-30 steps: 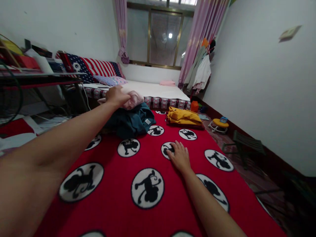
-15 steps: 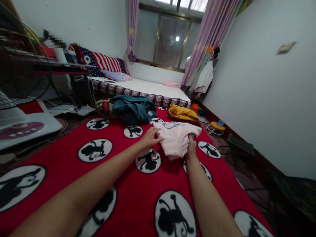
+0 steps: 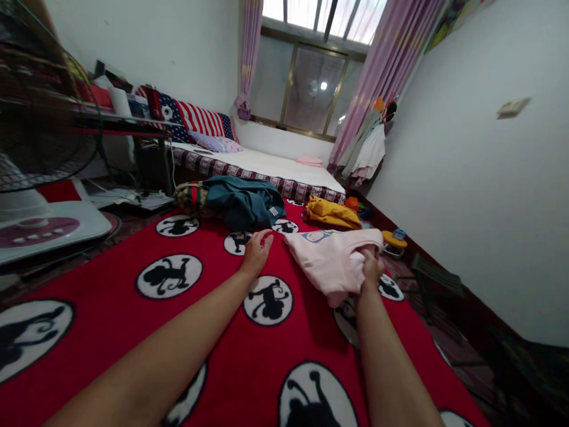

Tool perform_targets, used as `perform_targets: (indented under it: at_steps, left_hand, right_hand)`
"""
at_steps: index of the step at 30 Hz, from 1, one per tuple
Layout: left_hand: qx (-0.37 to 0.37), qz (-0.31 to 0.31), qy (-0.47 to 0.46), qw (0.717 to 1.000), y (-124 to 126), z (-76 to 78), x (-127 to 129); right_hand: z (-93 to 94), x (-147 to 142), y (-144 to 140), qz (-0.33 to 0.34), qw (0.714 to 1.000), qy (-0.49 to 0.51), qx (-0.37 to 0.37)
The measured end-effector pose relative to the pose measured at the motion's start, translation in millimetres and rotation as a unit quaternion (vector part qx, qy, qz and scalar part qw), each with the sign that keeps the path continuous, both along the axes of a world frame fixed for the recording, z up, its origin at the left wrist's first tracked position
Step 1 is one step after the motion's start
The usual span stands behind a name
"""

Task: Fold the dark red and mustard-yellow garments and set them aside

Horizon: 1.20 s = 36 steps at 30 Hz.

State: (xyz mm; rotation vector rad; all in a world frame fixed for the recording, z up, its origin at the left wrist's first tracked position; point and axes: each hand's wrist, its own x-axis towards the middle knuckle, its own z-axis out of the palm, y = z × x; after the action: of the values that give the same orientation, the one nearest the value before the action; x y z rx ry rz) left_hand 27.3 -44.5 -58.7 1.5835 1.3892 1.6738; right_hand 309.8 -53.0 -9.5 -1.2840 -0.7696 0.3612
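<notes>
A pale pink shirt (image 3: 326, 261) with a blue print hangs bunched just above the red blanket (image 3: 235, 362). My right hand (image 3: 372, 268) grips it by the neck opening; some of the fingers are hidden in the cloth. To the left of the shirt, my left hand (image 3: 258, 252) is apart from it, fingers loosely stretched and holding nothing. Beyond that hand lies a heap of teal clothing (image 3: 244, 201) with a white label, beside a patterned garment (image 3: 191, 197) with a green and red stripe. A folded mustard-yellow garment (image 3: 332, 212) rests behind the pink shirt.
At the left stand a fan (image 3: 42, 219) and a cluttered desk (image 3: 151, 131). A daybed (image 3: 267, 159) with pillows runs below the window. Along the right wall are hanging clothes (image 3: 371, 148), a small yellow stool (image 3: 394, 240) and a dark folding stool (image 3: 438, 276).
My left hand has come off the pink shirt and moved left. My right hand has drawn the shirt to the right, and the shirt hangs more spread out.
</notes>
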Motion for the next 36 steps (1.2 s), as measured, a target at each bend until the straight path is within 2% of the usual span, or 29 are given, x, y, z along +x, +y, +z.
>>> perform_targets:
  at_steps: [3, 5, 7, 8, 10, 13, 15, 17, 21, 25, 27, 28, 29, 32, 34, 36]
  left_hand:
    - [-0.052, 0.053, -0.114, 0.991, 16.1, -2.4, -15.6]
    - [-0.075, 0.071, -0.151, 0.983, 25.2, -2.6, -26.1]
    - [-0.093, 0.079, -0.182, 0.976, 30.4, 0.6, -36.9]
    - [-0.101, 0.079, -0.198, 0.972, 31.4, 3.5, -42.3]
    - [-0.108, 0.073, -0.241, 0.962, 31.1, 10.6, -52.8]
    - [-0.098, 0.072, -0.280, 0.952, 28.3, 18.8, -64.0]
    - [-0.092, 0.066, -0.236, 0.965, 27.0, 19.6, -65.0]
    - [-0.094, 0.043, -0.175, 0.979, 26.4, 16.9, -60.2]
    - [-0.100, 0.002, -0.100, 0.990, 22.8, 9.8, -42.2]
    - [-0.081, -0.002, 0.048, 0.996, 13.9, 9.8, -30.1]
    - [-0.055, -0.023, 0.058, 0.997, 11.2, 10.6, -28.4]
    - [-0.047, -0.040, 0.045, 0.997, 10.9, 10.4, -28.5]
    - [-0.043, -0.053, 0.027, 0.997, 11.3, 9.8, -29.0]
    - [-0.056, -0.071, -0.027, 0.996, 16.2, 5.4, -32.6]
    - [-0.062, -0.061, -0.051, 0.995, 20.7, 1.5, -36.0]
    - [-0.052, -0.024, -0.036, 0.998, 24.6, -2.1, -39.3]
  right_hand:
    - [49.2, -5.0, -15.4, -0.006, 0.998, 0.009, 0.060]
    - [77.0, -20.0, -29.2, 0.131, 0.983, -0.003, 0.129]
    - [93.3, -39.4, -40.4, 0.310, 0.942, -0.008, 0.125]
    - [96.2, -48.6, -43.2, 0.361, 0.925, -0.018, 0.119]
    - [92.0, -62.4, -41.2, 0.387, 0.914, -0.050, 0.109]
    - [69.5, -66.5, -23.8, 0.345, 0.930, -0.111, 0.067]
    - [51.6, -62.2, -11.1, 0.317, 0.932, -0.174, 0.004]
    - [36.0, -59.1, -4.3, 0.281, 0.919, -0.269, -0.058]
    - [16.0, -72.0, -11.5, 0.265, 0.839, -0.456, -0.132]
    - [2.3, -100.3, -26.3, 0.229, 0.746, -0.590, -0.206]
    - [-4.9, -110.2, -28.4, 0.219, 0.720, -0.626, -0.203]
    - [-8.4, -112.9, -27.4, 0.223, 0.725, -0.623, -0.190]
    - [-11.5, -113.9, -25.1, 0.233, 0.746, -0.600, -0.172]
    - [-15.7, -106.0, -11.5, 0.277, 0.876, -0.385, -0.089]
    - [-12.2, -90.1, 0.1, 0.267, 0.934, -0.234, -0.046]
    - [-5.1, -66.0, 10.8, 0.204, 0.974, -0.093, 0.019]
